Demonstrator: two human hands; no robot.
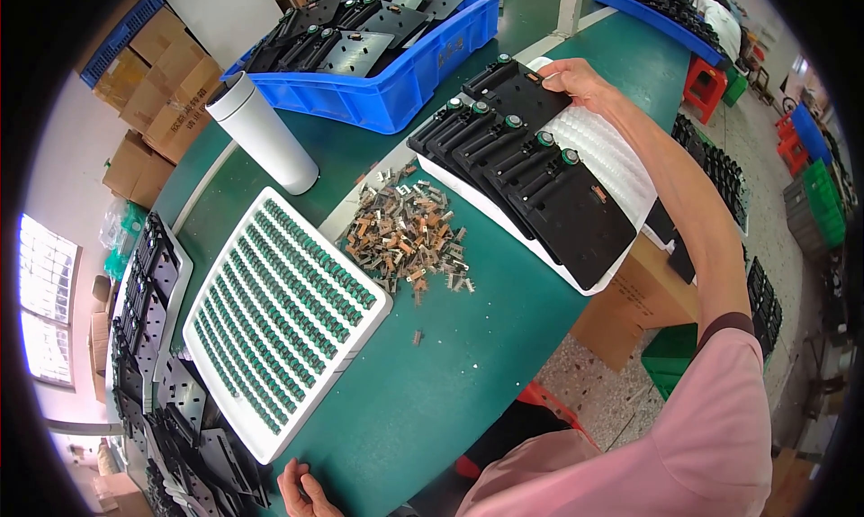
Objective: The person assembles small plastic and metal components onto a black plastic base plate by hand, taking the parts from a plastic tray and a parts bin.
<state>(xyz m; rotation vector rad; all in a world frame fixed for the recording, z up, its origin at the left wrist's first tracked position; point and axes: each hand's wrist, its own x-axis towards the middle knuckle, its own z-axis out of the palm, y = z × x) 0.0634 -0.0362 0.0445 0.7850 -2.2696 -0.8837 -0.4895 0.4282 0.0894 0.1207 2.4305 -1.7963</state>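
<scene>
My right hand [580, 78] reaches far out and rests on the top edge of the farthest black plastic plate [520, 92], one of several overlapping black plates [540, 179] with round green-topped parts, laid on a white foam tray [621, 170]. My left hand [304, 492] sits at the bottom edge of the view, fingers curled, beside a heap of black plates [211, 454]; whether it holds anything is hidden. A white tray [279, 314] filled with rows of small green parts lies in front of me. A pile of small metal clips [409, 233] lies in the middle of the green table [450, 373].
A blue bin [405, 85] with more black plates stands at the back. A white cylindrical bottle [263, 130] stands next to it. More black plates [148, 283] are stacked at the left. Cardboard boxes [153, 76] stand behind. Red stools [706, 85] and crates are at the right.
</scene>
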